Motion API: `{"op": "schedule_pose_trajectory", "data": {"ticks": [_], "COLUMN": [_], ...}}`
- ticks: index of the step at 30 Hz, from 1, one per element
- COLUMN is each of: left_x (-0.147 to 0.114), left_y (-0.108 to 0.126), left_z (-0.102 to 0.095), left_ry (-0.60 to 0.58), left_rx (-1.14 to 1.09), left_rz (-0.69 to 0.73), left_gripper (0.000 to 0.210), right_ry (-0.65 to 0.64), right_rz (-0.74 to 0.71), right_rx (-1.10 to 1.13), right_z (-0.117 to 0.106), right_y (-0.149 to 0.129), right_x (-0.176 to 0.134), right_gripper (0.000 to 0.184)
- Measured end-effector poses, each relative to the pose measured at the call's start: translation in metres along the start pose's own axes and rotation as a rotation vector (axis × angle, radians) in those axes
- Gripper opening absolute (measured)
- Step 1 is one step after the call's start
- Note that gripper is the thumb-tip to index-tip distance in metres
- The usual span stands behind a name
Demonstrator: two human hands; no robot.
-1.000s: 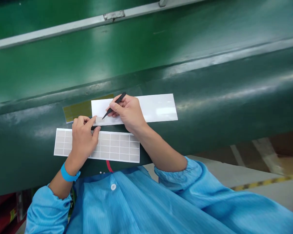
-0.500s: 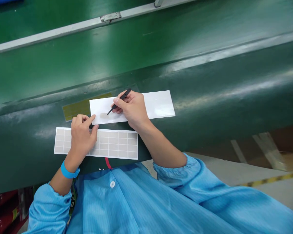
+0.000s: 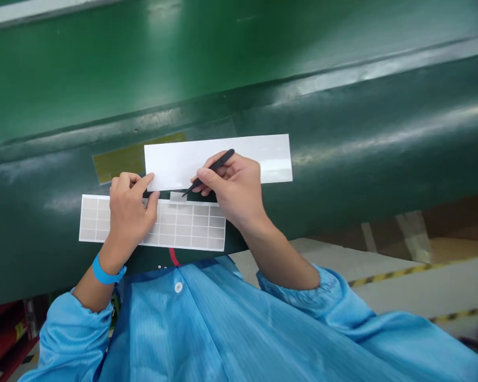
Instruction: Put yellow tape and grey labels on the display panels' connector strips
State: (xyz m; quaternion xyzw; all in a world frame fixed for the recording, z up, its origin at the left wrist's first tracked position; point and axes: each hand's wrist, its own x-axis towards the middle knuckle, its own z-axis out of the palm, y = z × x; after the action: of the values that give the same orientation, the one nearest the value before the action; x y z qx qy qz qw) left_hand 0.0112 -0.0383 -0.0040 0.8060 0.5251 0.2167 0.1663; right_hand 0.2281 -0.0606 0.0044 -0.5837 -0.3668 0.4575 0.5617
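Note:
My right hand (image 3: 239, 185) is closed on slim black tweezers (image 3: 209, 172), their tip pointing down and left. At that tip is a small pale rectangular label (image 3: 178, 197), which lies over the gap between two sheets and overlaps the upper edge of the nearer one. That nearer sheet (image 3: 183, 246) carries a grid of pale grey labels. Just beyond it lies a blank glossy white strip (image 3: 175, 159), partly covered by my right hand. My left hand (image 3: 131, 209) rests with thumb and index finger apart, index on the strip's left corner, palm over the label sheet.
A dark green curved surface (image 3: 342, 159) bears both sheets. Behind the strip is a yellow-green rectangle (image 3: 119, 162). A red strap (image 3: 174, 257) shows at the near edge. Red bins (image 3: 3, 334) stand at lower left; yellow-black floor tape (image 3: 406, 270) runs at right.
My right hand has moved toward me and slightly right. The small label has come off the white strip and is now over the label sheet's edge. My left hand stays on the sheets.

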Motion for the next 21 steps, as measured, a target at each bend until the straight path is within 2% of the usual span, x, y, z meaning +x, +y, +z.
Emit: {"op": "schedule_pose_trajectory", "data": {"ticks": [4, 8, 13, 21], "left_x": [0.001, 0.002, 0.002, 0.002], "left_y": [0.002, 0.006, 0.010, 0.014], "left_z": [0.000, -0.001, 0.001, 0.003], "left_ry": [-0.003, -0.014, -0.027, -0.037], "left_rx": [0.004, 0.000, 0.043, 0.106], "left_rz": [-0.004, -0.016, -0.027, -0.048], "left_gripper": [0.034, 0.042, 0.052, 0.054], "right_ry": [0.077, 0.079, 0.053, 0.039], "right_rz": [-0.007, -0.036, -0.045, -0.055], "right_rx": [0.015, -0.008, -0.057, -0.087], "right_z": [-0.004, -0.003, -0.002, -0.003], "right_y": [0.008, 0.012, 0.010, 0.009], "right_x": [-0.016, -0.016, -0.014, -0.016], "right_gripper": [0.043, 0.047, 0.041, 0.035]}}
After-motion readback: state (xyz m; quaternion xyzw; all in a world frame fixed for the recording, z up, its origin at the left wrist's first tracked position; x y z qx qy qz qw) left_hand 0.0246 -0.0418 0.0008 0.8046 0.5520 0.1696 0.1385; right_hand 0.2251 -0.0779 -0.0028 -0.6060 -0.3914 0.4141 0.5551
